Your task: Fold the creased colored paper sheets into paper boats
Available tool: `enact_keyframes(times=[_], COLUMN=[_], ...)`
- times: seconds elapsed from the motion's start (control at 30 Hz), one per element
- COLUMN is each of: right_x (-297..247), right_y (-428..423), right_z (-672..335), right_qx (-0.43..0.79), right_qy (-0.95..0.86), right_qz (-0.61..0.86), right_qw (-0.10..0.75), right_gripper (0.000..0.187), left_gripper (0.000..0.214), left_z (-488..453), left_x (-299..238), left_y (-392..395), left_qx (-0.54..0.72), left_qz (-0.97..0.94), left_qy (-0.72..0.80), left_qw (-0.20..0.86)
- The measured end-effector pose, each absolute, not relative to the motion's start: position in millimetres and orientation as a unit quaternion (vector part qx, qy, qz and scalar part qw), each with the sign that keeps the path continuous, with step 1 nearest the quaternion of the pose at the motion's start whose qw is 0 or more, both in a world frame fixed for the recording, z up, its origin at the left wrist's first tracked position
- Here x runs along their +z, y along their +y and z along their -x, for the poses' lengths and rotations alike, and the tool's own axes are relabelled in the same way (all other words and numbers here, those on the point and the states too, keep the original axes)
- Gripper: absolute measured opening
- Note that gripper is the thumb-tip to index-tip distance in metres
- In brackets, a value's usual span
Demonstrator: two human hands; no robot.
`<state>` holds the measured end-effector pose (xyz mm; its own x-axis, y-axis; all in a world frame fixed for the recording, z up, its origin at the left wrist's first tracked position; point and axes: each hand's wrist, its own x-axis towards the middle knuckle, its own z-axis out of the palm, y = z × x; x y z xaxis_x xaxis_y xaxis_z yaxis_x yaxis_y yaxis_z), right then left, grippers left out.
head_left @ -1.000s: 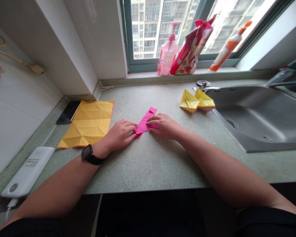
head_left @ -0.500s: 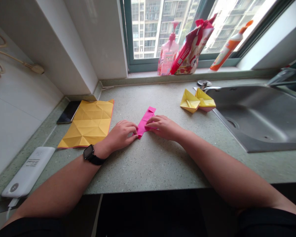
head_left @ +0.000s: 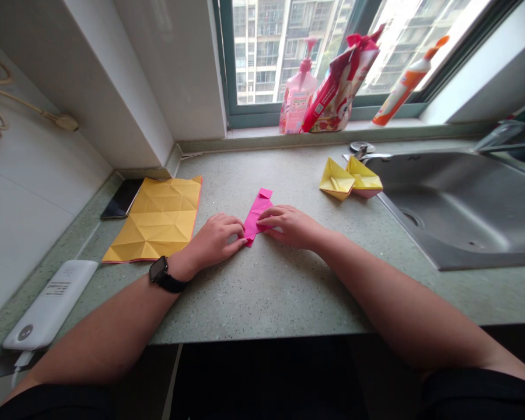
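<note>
A folded strip of pink paper (head_left: 258, 211) lies tilted on the countertop between my hands, with a small flap turned at its far end. My left hand (head_left: 220, 236), with a black watch on the wrist, pinches its near left corner. The fingers of my right hand (head_left: 291, 226) are bent together on its right edge, and they cover part of that side. To the left is a creased yellow sheet of paper (head_left: 160, 219) with a reddish edge. Two folded yellow paper shapes (head_left: 338, 179) stand near the sink, touching each other.
A steel sink (head_left: 464, 198) is set in the counter on the right. A dark phone (head_left: 120, 199) lies partly under the yellow sheet, with a white power bank (head_left: 52, 303) nearer me. On the windowsill stand a pink pump bottle (head_left: 297, 99), a red bag (head_left: 343, 87) and an orange-white bottle (head_left: 405, 87).
The pink strip has turned slightly, its far end shifting a little to the left and its near end slightly right. Both hands stay on it, almost unmoved.
</note>
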<state>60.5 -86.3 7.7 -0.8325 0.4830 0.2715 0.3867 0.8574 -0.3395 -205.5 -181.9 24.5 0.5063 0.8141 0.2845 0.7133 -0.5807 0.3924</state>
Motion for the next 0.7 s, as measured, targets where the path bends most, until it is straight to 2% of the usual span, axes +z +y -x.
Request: enact_keyframes(times=[0.3,0.7], right_x=[10.1,9.7], right_y=[-88.1,-86.6], right_z=[-60.3,-60.2], right_qx=[0.141,0.144], right_qy=[-0.949,-0.950], right_qz=[0.222,0.212], right_qw=[0.175,0.176], right_gripper=[0.022,0.018], left_gripper=[0.015,0.015], left_z=[205.7,205.4], left_x=[24.1,19.6], left_y=[-180.3,-178.6], left_qx=[0.234,0.239], left_qz=[-0.850,-0.822], left_qy=[0.454,0.510], left_qw=[0.126,0.089])
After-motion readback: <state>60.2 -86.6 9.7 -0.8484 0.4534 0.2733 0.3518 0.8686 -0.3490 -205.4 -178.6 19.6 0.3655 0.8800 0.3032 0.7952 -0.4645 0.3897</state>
